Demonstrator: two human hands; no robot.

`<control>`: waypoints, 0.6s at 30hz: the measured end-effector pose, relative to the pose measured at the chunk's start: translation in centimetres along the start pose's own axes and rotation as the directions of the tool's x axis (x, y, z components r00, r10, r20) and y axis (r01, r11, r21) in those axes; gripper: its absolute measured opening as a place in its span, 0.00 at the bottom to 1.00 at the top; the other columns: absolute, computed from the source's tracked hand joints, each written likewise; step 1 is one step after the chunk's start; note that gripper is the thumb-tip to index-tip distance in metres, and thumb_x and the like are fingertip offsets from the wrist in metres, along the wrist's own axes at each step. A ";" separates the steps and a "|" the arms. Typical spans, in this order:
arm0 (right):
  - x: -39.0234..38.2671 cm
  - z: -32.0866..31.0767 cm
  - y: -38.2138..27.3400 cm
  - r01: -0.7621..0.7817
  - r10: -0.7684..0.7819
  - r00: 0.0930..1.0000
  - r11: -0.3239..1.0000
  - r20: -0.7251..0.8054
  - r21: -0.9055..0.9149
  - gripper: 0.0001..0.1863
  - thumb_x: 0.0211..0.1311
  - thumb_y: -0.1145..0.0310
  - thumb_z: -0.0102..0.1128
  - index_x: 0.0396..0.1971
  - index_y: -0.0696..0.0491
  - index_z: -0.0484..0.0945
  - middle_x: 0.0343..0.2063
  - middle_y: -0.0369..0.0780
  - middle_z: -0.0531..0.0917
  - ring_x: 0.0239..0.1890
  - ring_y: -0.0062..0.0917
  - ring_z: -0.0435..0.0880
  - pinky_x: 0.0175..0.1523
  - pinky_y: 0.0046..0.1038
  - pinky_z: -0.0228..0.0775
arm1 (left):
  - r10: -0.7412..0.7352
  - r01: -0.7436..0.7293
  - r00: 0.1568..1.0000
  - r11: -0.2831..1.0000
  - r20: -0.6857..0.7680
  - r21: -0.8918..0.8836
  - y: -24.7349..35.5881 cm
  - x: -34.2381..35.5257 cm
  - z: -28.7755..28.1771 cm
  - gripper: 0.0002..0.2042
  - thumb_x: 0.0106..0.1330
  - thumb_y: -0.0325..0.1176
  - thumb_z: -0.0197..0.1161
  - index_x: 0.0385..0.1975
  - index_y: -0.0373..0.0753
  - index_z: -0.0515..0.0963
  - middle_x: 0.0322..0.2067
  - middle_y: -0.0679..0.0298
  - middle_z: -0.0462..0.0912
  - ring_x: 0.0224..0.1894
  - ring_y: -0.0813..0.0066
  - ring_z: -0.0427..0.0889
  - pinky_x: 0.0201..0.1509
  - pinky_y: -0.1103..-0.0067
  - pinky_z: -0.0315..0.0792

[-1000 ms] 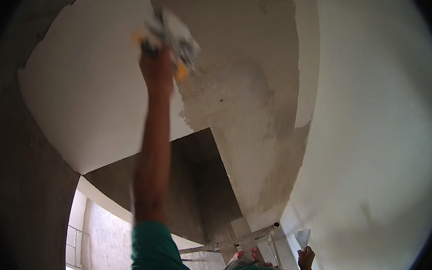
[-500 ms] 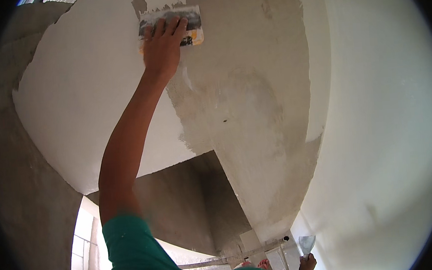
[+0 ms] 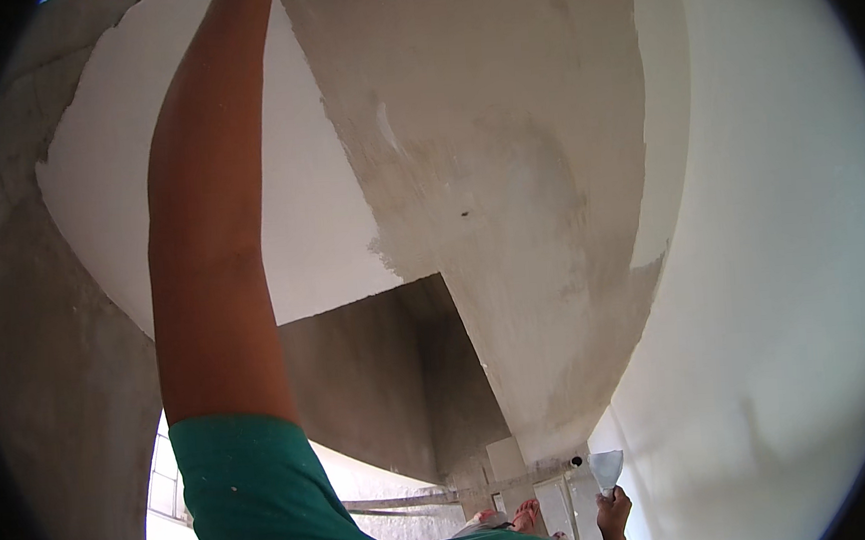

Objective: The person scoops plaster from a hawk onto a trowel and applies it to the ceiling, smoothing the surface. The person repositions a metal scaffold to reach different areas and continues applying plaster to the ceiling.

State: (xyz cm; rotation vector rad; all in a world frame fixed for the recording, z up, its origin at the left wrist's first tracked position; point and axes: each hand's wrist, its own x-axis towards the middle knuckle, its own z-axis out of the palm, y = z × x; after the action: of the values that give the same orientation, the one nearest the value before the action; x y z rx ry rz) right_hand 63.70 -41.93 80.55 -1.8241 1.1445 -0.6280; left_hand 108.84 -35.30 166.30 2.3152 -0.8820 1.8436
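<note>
Scraper (image 3: pixel 607 468), pale end uppermost, lower right of the frame; right hand (image 3: pixel 614 504) clamped on it. Left arm (image 3: pixel 207 226), green sleeve (image 3: pixel 257 483), raised at left; left hand beyond the top edge, grip cannot be told. Brown plaster (image 3: pixel 505 155), centre. Bare foot (image 3: pixel 526 513), bottom centre.

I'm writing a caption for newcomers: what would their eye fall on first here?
Most likely the bare left arm, rising from a green sleeve and leaving the picture's top edge. Left of center, a white coating meets a brownish surface along a ragged border. At lower right, the right hand holds a scraper, blade up.
</note>
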 end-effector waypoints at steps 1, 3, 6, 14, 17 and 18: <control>-0.4 -0.5 0.5 0.015 -0.015 1.000 1.000 -0.008 -0.008 0.10 0.46 0.73 0.65 0.27 0.61 0.76 0.20 0.49 0.80 0.23 0.42 0.79 0.31 0.38 0.69 | -0.009 0.009 1.000 1.000 0.018 0.002 0.1 -0.1 0.1 0.27 0.59 0.20 0.54 0.57 0.56 0.76 0.51 0.61 0.82 0.57 0.56 0.78 0.61 0.48 0.63; -1.5 -1.6 1.3 0.038 -0.039 0.999 0.999 -0.016 -0.028 0.09 0.46 0.73 0.65 0.27 0.61 0.75 0.20 0.49 0.79 0.23 0.42 0.79 0.31 0.38 0.69 | -0.025 0.024 0.998 1.000 0.060 0.007 0.3 -0.3 0.3 0.27 0.58 0.21 0.55 0.57 0.57 0.76 0.50 0.59 0.83 0.56 0.56 0.79 0.59 0.48 0.65; -2.7 -3.1 2.2 0.004 -0.003 1.000 0.998 0.015 -0.058 0.09 0.47 0.73 0.64 0.26 0.61 0.75 0.19 0.50 0.79 0.22 0.41 0.79 0.31 0.38 0.68 | -0.016 0.018 0.998 1.000 0.058 -0.024 1.0 -1.8 1.0 0.27 0.58 0.21 0.55 0.57 0.57 0.76 0.49 0.59 0.83 0.55 0.56 0.79 0.60 0.48 0.63; -3.2 -6.0 3.0 -0.080 0.080 0.994 0.997 0.070 -0.002 0.10 0.51 0.71 0.64 0.30 0.61 0.76 0.20 0.45 0.79 0.22 0.34 0.78 0.31 0.34 0.69 | 0.048 -0.046 0.995 0.999 -0.091 0.022 4.1 -11.0 5.5 0.28 0.58 0.18 0.53 0.59 0.49 0.74 0.56 0.59 0.78 0.58 0.53 0.76 0.64 0.47 0.60; -3.4 -6.7 3.3 -0.172 0.172 0.979 0.985 0.110 -0.011 0.09 0.51 0.72 0.64 0.29 0.60 0.76 0.20 0.45 0.79 0.22 0.32 0.76 0.31 0.33 0.68 | 0.085 -0.073 0.981 0.994 -0.176 0.076 5.5 -16.2 9.5 0.28 0.58 0.17 0.53 0.59 0.48 0.73 0.57 0.60 0.77 0.59 0.53 0.74 0.65 0.46 0.60; -3.5 -6.9 3.4 -0.141 0.142 0.984 0.990 0.106 -0.020 0.09 0.51 0.72 0.64 0.30 0.60 0.76 0.20 0.45 0.79 0.22 0.32 0.76 0.31 0.33 0.68 | 0.100 -0.083 0.972 0.993 -0.212 0.088 6.1 -18.3 10.9 0.28 0.58 0.17 0.53 0.59 0.48 0.73 0.57 0.60 0.77 0.60 0.52 0.74 0.65 0.45 0.59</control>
State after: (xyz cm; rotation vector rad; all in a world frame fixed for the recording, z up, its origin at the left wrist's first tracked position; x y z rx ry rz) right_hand 55.20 -42.29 81.11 -1.7477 1.1959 -0.4365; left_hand 113.35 -37.30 144.66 2.0937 -0.9157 2.1546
